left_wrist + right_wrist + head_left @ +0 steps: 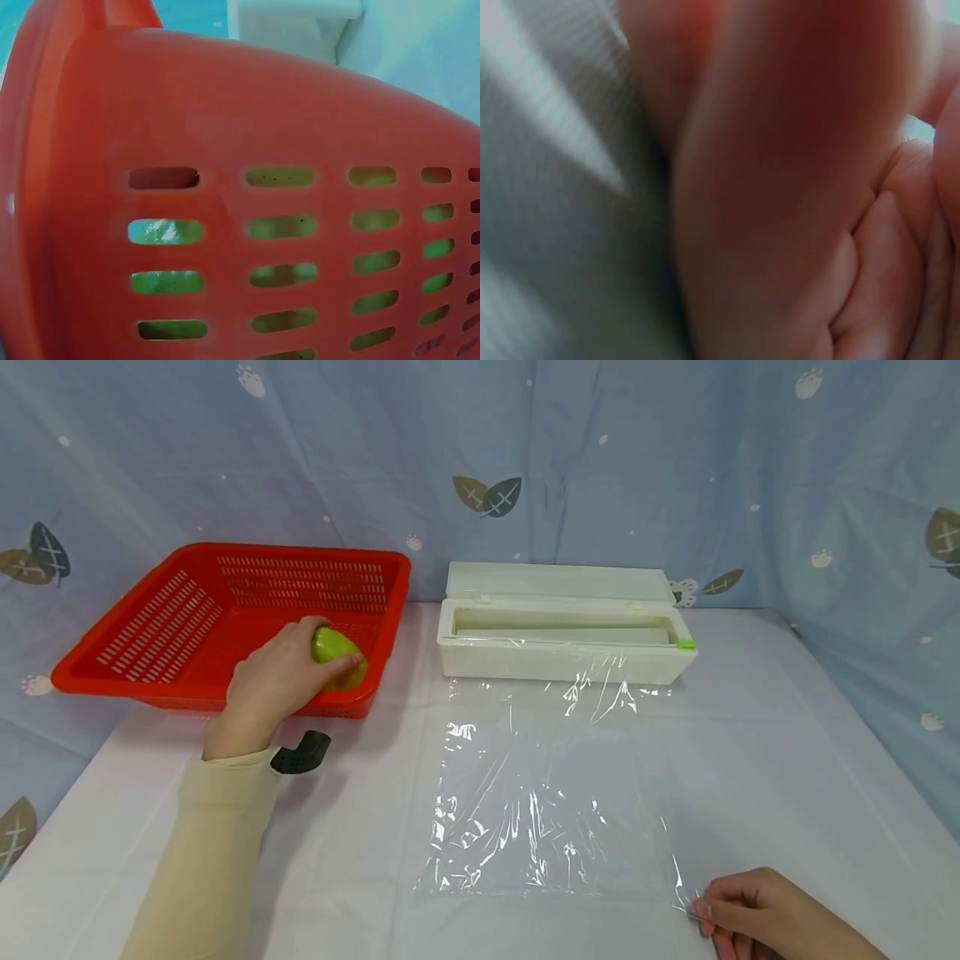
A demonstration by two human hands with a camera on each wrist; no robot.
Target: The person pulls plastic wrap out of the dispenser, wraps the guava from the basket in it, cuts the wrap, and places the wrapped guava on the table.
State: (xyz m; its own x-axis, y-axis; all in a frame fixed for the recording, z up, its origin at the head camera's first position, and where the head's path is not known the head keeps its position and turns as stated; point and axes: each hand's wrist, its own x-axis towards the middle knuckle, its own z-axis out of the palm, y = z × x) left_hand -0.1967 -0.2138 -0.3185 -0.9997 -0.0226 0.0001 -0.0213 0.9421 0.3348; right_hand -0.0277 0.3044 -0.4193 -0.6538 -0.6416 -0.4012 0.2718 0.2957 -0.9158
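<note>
In the head view my left hand (276,675) reaches into the red plastic basket (187,693) and grips a green-and-yellow fruit (330,646) near its right front corner. Through the slots of the basket wall (247,112) in the left wrist view, green patches of the fruit (281,227) show. At the lower right, my right hand (765,910) pinches the near right corner of a clear sheet of cling film (540,810). The film runs over the table from a white dispenser box (555,662). Curled fingers (780,187) of the right hand fill the right wrist view, blurred.
The dispenser's lid (558,582) stands raised at the back, and a green slider (686,644) sits at its right front corner. A white cloth (787,735) covers the table. Behind it hangs a blue curtain (600,460). A black wrist-camera piece (302,753) juts from the left sleeve.
</note>
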